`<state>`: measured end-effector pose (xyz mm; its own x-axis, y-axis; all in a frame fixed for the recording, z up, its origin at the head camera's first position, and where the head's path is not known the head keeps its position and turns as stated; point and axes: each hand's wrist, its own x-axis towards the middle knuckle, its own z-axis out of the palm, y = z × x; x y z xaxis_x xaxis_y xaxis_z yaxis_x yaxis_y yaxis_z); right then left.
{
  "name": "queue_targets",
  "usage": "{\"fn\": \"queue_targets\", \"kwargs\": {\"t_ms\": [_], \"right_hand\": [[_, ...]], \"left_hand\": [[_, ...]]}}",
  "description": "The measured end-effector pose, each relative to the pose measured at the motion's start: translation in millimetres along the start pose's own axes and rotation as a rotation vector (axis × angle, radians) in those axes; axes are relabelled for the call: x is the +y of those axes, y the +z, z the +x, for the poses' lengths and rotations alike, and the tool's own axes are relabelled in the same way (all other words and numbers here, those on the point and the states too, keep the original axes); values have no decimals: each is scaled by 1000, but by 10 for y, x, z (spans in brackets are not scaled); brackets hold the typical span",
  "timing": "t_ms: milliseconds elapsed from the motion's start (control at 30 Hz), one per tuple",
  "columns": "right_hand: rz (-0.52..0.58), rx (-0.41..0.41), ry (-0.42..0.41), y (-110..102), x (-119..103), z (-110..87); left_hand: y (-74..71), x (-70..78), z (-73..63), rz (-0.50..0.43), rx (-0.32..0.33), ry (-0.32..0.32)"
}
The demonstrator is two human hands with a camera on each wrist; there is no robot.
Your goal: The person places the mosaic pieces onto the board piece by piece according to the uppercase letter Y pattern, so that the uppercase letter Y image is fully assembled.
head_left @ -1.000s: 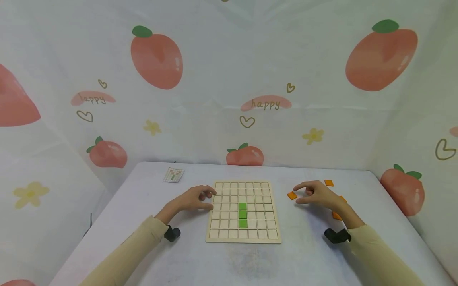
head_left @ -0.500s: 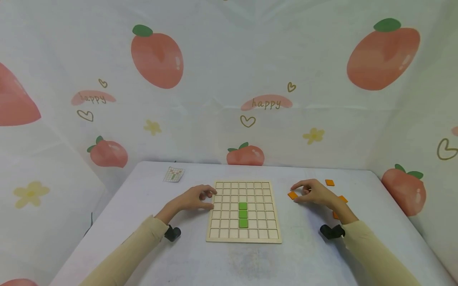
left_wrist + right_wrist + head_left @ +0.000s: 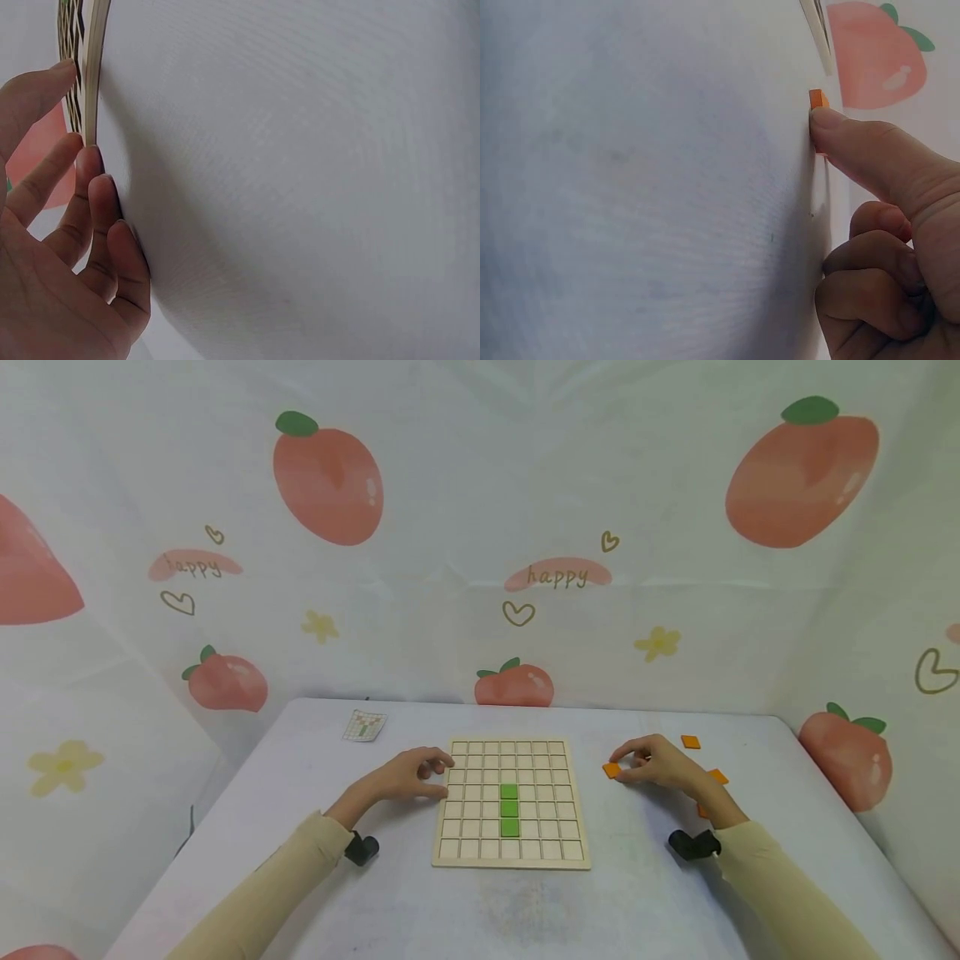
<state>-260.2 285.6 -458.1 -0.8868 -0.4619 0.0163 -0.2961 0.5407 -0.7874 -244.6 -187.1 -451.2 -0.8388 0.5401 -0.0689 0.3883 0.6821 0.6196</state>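
The wooden grid board (image 3: 445,852) lies on the table, with three green tiles (image 3: 509,809) in a column of its cells. At its left edge, my left hand (image 3: 408,775) rests fingertips and thumb on the rim; in the left wrist view the fingers (image 3: 67,217) are loosely bent along that edge. To the right of the board, my right hand (image 3: 656,762) pinches an orange square tile (image 3: 611,770) between thumb and index finger. The right wrist view has the thumb against the orange tile (image 3: 816,98), low over the tabletop, the other fingers curled in.
More orange tiles lie to the right: one tile (image 3: 691,742) near the back, another tile (image 3: 717,776) behind the right wrist, and one partly hidden by the forearm. A small paper with a grid pattern (image 3: 365,726) lies at the back left. A printed cloth hangs behind the table.
My right hand has shifted slightly left, and its thumb and index finger have come together on the orange tile. The left hand and the board have stayed in place.
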Motion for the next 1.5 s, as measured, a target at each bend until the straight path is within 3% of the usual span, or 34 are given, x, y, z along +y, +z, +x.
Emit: {"fn": "queue_targets", "kwargs": {"t_ms": [400,733,1500], "right_hand": [[6,26,15,38,-21,-24],[74,70,-4,98,-41,-71],[80,36,-13,236,-152,-266]], "left_hand": [[0,-9,-7,-7,-7,12],[0,-9,-7,-18,-1,37],[15,1,15,-12,38,5]]}}
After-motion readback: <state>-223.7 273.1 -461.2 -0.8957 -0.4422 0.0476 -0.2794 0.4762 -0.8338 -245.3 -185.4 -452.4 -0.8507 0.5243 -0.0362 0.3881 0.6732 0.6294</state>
